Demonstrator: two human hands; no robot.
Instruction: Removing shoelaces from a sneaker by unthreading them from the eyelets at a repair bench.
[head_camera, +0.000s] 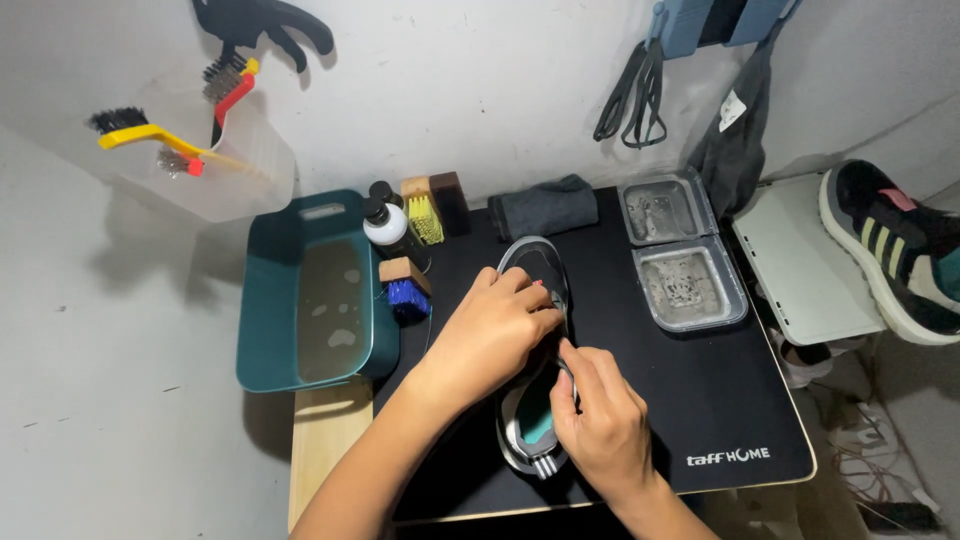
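Note:
A dark shoe with a grey rim lies lengthwise on the black mat, sole side up as far as I can tell. My left hand presses down on its middle, fingers curled over it. My right hand sits at the near end of the shoe, thumb and fingers pinched on something small that I cannot make out. A teal patch of the shoe shows between my hands.
A teal tub of murky water stands to the left. Bottles and brushes sit beside it. A folded grey cloth and clear trays lie at the back. Another sneaker rests at the right.

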